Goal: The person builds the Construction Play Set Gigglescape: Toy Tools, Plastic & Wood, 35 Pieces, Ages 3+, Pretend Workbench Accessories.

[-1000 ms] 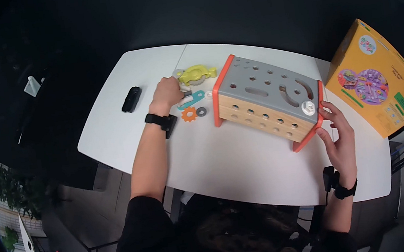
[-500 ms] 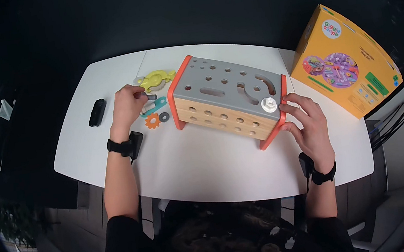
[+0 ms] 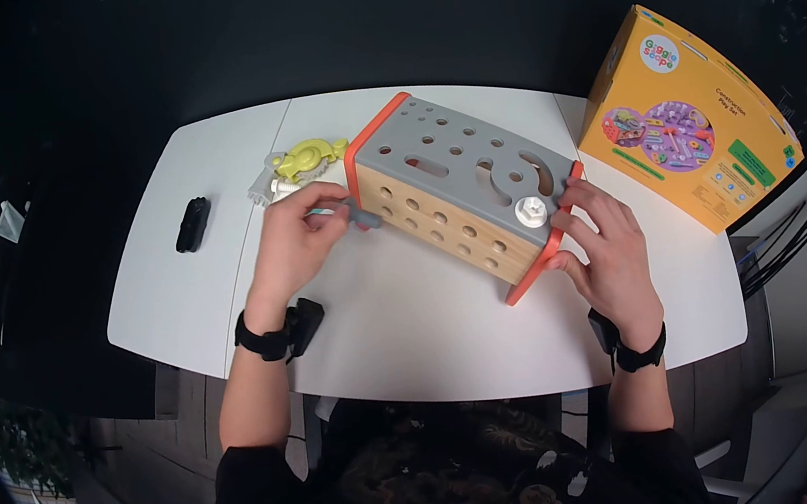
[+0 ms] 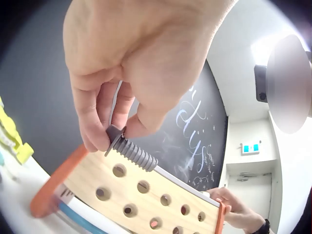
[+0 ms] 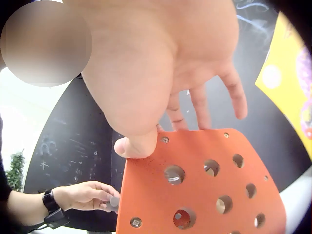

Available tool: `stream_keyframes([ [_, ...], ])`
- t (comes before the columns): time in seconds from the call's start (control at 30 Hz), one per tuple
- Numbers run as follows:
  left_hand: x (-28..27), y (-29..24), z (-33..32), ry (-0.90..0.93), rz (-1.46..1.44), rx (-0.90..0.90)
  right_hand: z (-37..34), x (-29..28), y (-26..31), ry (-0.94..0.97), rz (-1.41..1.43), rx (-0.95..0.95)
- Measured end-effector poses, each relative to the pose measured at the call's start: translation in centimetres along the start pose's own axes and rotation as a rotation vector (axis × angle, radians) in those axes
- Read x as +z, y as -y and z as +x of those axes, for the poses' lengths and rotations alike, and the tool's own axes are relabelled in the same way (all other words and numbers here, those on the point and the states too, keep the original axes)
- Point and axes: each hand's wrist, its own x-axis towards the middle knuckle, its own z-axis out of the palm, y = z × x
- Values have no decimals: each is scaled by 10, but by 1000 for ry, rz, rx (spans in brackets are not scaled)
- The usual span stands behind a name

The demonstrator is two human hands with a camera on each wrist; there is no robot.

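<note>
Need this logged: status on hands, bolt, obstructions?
Left hand pinches grey bolt; right hand holds orange end panel. Bolt not inserted in toy bench. No obstruction visible between them.

Yellow box (image 3: 686, 132): round logo (image 3: 659, 53) reading "Giggle scape"; title "Construction Play Set" below; green label (image 3: 753, 166), print too small to read. Dark wall (image 4: 39, 87): white handwriting (image 4: 190, 131), illegible. Lit sign (image 4: 250, 148): illegible.

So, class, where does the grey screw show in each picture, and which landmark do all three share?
Head: grey screw, just above and left of centre.
Left wrist: grey screw, below and left of centre.
Right wrist: grey screw, lower left, partly hidden.
Shared landmark: left hand, pinching it.
</note>
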Motion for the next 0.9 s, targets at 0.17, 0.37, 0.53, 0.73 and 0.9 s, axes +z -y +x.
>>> stream_keyframes([
  [0.17,24,-10,-4,88,39,173,1,-2,9,21,-16,33],
  [0.37,53,-18,-15,45,21,338,1,3,15,1,25,55],
  [0.53,73,-12,-23,-38,114,505,2,0,18,-8,169,47],
  [0.73,89,-17,-21,-124,292,705,4,-2,22,5,211,54],
  [0.9,100,-17,-10,-125,316,780,1,5,21,-14,217,54],
])
